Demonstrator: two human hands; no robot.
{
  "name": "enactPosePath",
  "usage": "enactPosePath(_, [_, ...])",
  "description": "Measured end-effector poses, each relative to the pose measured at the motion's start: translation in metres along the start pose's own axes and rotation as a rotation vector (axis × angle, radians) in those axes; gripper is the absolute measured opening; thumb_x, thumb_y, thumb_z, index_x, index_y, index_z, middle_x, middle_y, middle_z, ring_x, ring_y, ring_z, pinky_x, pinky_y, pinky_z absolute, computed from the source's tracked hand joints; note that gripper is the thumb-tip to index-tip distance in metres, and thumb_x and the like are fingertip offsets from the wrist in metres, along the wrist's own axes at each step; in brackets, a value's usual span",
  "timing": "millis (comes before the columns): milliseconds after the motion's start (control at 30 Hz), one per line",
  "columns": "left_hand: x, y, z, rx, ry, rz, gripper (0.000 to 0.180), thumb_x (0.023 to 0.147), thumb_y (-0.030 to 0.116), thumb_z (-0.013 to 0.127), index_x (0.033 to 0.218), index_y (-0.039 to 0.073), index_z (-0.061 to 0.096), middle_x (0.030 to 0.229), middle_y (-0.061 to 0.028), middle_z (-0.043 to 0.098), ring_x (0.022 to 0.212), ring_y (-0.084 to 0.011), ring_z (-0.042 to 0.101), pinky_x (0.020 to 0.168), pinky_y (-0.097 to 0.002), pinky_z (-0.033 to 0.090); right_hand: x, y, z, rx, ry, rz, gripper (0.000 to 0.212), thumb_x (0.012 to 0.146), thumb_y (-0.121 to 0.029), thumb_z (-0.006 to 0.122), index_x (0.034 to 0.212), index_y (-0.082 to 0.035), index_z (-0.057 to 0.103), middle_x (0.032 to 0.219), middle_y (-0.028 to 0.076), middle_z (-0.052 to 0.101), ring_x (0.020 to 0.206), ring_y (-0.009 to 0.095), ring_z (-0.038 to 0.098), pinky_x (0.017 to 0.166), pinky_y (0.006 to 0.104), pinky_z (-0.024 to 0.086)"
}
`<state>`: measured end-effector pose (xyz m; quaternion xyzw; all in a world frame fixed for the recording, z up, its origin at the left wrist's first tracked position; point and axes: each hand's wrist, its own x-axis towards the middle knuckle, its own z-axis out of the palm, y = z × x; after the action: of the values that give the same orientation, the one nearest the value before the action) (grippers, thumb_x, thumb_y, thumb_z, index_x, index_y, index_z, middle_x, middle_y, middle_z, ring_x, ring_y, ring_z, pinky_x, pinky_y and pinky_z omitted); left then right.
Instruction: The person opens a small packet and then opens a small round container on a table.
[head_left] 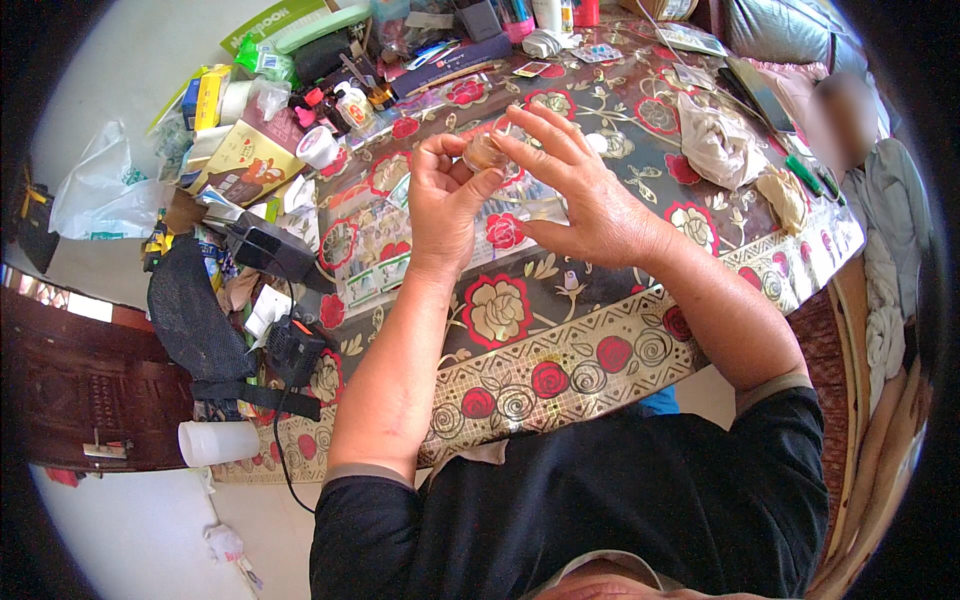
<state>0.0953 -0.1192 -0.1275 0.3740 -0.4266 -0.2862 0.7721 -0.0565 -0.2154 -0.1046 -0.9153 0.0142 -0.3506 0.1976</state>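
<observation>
Above the middle of the table, my left hand (450, 195) is closed around a small clear round container (485, 153), its thumb against the near side. What is inside the container looks brownish but is too small to make out. My right hand (595, 195) reaches over from the right with its fingers stretched out and the thumb apart. Its fingertips lie at the container's upper right rim, seemingly touching it. A small white round piece (597, 143) shows just beyond my right hand's fingers. Below both hands lies a printed sheet (375, 270) on the flowered tablecloth (500, 310).
Bottles (354, 105), a white tub (317, 147), boxes and bags crowd the table's left and far sides. A black mesh bag (198, 310) and a white cup (218, 442) are near left. At right lie a crumpled plastic bag (715, 145) and green pens (803, 173); a person (895, 190) is beyond.
</observation>
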Motion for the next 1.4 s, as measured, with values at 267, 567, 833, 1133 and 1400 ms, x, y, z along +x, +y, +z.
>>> enactPosePath(267, [-0.002,0.002,0.003,-0.037,0.001,-0.043,0.030,0.082,0.010,0.064,0.103,0.006,0.044,0.103,-0.0083,0.056,0.097,-0.0201,0.059,0.088,-0.0351,0.050,0.002,0.005,-0.011,-0.169,-0.007,-0.045,0.068,0.063,-0.015,0.069,0.127,-0.020,0.049,0.139,0.015,0.033,0.132,0.036,0.025,0.104,0.0520,0.027])
enactPosePath(567, [-0.003,0.005,0.001,-0.094,0.025,-0.106,0.028,0.087,0.021,0.058,0.106,0.005,0.046,0.099,-0.0108,0.060,0.085,-0.0216,0.064,0.078,-0.0318,0.054,0.003,0.016,-0.019,0.084,-0.002,-0.053,0.063,0.063,-0.005,0.065,0.124,-0.017,0.052,0.142,0.014,0.030,0.133,0.033,0.024,0.108,0.0453,0.022])
enactPosePath(833, [-0.002,0.005,-0.002,-0.206,0.039,-0.144,0.029,0.087,0.023,0.057,0.106,0.006,0.044,0.097,-0.0114,0.061,0.081,-0.0238,0.065,0.072,-0.0304,0.056,0.001,0.022,-0.014,0.473,-0.040,0.157,0.067,0.067,-0.010,0.062,0.131,-0.010,0.042,0.141,0.014,0.032,0.133,0.026,0.026,0.109,0.0399,0.020])
enactPosePath(1133, [-0.002,0.007,0.000,-0.219,0.028,-0.114,0.031,0.086,0.023,0.059,0.107,0.006,0.044,0.102,-0.0127,0.060,0.083,-0.0236,0.064,0.074,-0.0312,0.055,-0.002,0.008,0.000,0.367,0.035,0.052,0.082,0.066,-0.012,0.069,0.138,-0.008,0.030,0.136,0.019,0.034,0.129,0.033,0.029,0.107,0.0404,0.024])
enactPosePath(1400, [-0.003,0.010,0.001,-0.240,-0.003,-0.099,0.035,0.085,0.021,0.060,0.111,0.004,0.044,0.105,-0.0128,0.058,0.087,-0.0240,0.064,0.078,-0.0318,0.054,-0.004,0.000,0.000,0.715,-0.046,0.239,0.079,0.068,-0.012,0.069,0.137,-0.010,0.032,0.137,0.015,0.036,0.128,0.025,0.032,0.108,0.0388,0.024])
